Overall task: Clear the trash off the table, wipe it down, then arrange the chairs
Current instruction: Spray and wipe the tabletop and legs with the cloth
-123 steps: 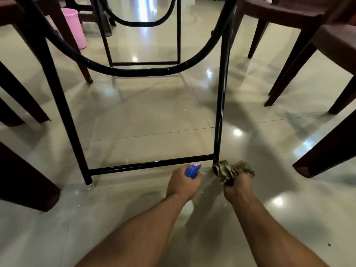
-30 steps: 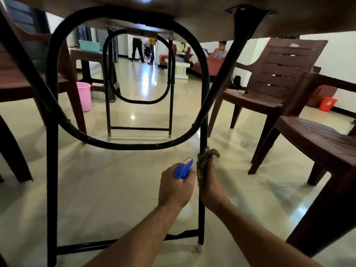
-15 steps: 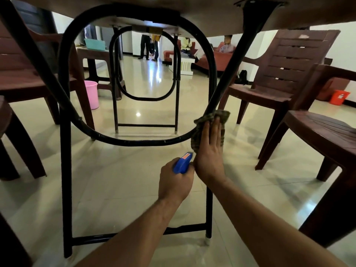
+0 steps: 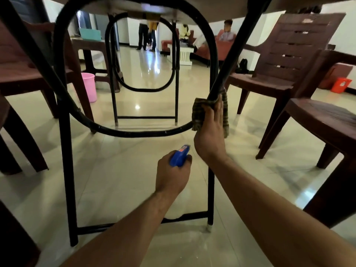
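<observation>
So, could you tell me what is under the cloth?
The cloth, held by the right hand, wraps the black table frame where its slanted brace meets the curved tube. The joint itself is covered and cannot be seen.

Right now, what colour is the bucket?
The bucket is pink, seen in the head view.
</observation>
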The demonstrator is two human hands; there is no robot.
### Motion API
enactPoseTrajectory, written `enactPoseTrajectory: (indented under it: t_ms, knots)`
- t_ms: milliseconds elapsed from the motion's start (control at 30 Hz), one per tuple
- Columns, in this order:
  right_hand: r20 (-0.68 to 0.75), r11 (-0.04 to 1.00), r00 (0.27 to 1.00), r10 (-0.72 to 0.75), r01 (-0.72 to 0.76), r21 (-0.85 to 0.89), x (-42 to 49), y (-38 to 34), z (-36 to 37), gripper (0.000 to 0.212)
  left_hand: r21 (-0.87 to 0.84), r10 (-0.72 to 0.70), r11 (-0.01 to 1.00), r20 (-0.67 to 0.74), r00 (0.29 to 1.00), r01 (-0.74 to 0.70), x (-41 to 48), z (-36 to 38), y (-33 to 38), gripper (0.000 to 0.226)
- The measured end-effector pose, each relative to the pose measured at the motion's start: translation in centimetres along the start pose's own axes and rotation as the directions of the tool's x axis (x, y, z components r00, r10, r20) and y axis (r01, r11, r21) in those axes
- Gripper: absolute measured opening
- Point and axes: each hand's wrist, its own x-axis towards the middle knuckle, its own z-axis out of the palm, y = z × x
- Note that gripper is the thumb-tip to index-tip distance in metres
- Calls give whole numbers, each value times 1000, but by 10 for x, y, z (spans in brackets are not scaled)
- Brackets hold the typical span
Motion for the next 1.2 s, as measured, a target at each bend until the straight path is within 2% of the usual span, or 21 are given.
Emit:
enactPoseTrajectory:
  t_ms: [67,100,200,267,333,400,467,500,533,567,633,700,767,833,1000,1067,1133,1200]
  knots:
    - [48,983,994,-98,104,-154,-11,23,7,89,24,11,1000,19,1000,-11,-4,-1,-5,24]
    - [108,951,981,-160,183,-249,-22,41,12,85,38,21,999,31,999,-22,-6,-1,-7,26]
    - [403,790,883,-239,418,-449,-72,90,30,39,53,22,998,27,999,-24,-10,-6,-14,31]
    - [571,763,809,-139,455,-459,-104,115,39,20,66,3,998,38,999,-6,-12,-9,-21,31]
    - [683,724,726,-81,514,-460,-129,131,39,28,75,-6,997,55,998,1,-15,-14,-26,32]
    - [764,696,639,-86,588,-413,-152,143,29,53,88,-5,996,69,998,-1,-19,-20,-30,34]
    - [850,741,527,-28,582,-336,-176,140,18,59,125,-30,992,77,997,20,-22,-27,-37,35]
    - [872,785,488,23,532,-318,-187,139,17,58,147,-47,989,79,996,35,-23,-31,-41,35]
    - [874,841,483,60,446,-305,-196,138,19,57,167,-64,985,82,995,49,-25,-33,-44,36]
    - [857,908,507,92,312,-281,-202,137,25,55,182,-81,981,84,993,65,-26,-35,-47,37]
    - [772,972,594,228,-90,-218,-207,132,40,48,220,-108,972,87,990,86,-27,-38,-51,39]
    - [633,868,645,429,-489,-90,-211,120,52,44,280,-138,954,97,986,106,-33,-40,-53,40]
    - [531,720,621,577,-694,28,-213,98,64,50,296,-171,945,91,981,138,-45,-47,-53,41]
    - [540,631,569,621,-771,87,-215,71,82,55,321,-197,933,87,976,160,-57,-60,-55,41]
    - [733,719,535,419,-688,92,-207,14,119,44,394,-296,880,13,955,267,-81,-107,-75,27]
    - [761,699,505,407,-709,97,-205,2,126,41,439,-332,845,-17,943,305,-93,-127,-84,23]
    - [760,605,464,456,-787,117,-198,-13,118,37,483,-374,811,-4,927,329,-102,-145,-87,22]
    - [762,437,388,518,-886,154,-192,-29,94,28,522,-413,784,37,910,335,-108,-154,-79,19]
